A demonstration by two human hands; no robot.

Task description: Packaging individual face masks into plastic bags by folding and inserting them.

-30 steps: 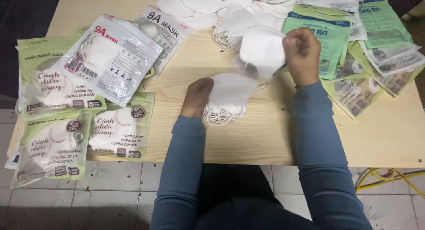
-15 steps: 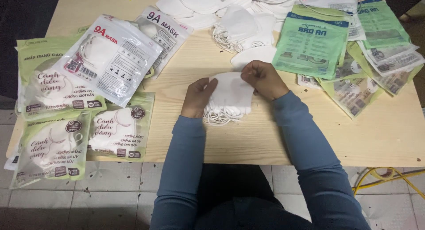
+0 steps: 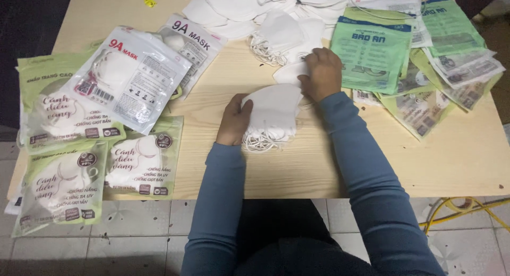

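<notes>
White folded masks formed a small stack [image 3: 271, 117] at the middle of the wooden worktop [image 3: 457, 154], ear loops trailing from its near edge. The left hand [image 3: 235, 119] pressed against the stack's left side, its grip closed on the masks. The right hand [image 3: 320, 73], just beyond the stack, lay fingers down on a single mask [image 3: 289, 73]; its grip could not be judged. Beyond the stack a loose heap of masks [image 3: 255, 10] remained ungathered. Left and right of the stack lay packets, filled [image 3: 127, 77] and flat [image 3: 372, 53].

The right hand [image 3: 322, 73] covers part of a single white mask [image 3: 289, 74], and the left hand's [image 3: 235, 119] fingertips vanish behind the mask stack [image 3: 271, 117]. At the top edge of the frame, the loose mask pile [image 3: 255, 2] is cut off, as is the lower-left green packet [image 3: 56, 188] by the left edge.
</notes>
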